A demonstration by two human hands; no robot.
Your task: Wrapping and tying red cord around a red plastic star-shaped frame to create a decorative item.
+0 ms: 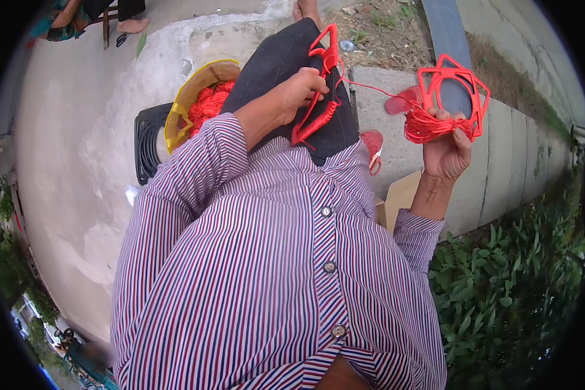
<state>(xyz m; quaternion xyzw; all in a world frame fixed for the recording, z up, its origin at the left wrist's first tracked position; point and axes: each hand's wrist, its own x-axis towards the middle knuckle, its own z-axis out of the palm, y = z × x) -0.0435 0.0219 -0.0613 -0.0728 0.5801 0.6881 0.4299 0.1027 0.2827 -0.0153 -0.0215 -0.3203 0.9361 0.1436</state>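
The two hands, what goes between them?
In the head view, a thin red cord stretches from the red piece at the left hand to the red star frame in the right hand.

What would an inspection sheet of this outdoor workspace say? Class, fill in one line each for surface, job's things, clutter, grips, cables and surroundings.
Surface: the person's lap in dark trousers, above pale concrete ground.
Job's things: red cord piece on the lap; red star-shaped frame with a bundle of red cord; a thin red cord runs between them.
Clutter: yellow bag of red cord on a black crate; cardboard box by the right side.
Grips: left hand closed on the red cord piece; right hand closed on the star-shaped frame, held up.
Cables: nothing seen.
Surroundings: concrete kerb, green plants, another person's bare foot at the top left.
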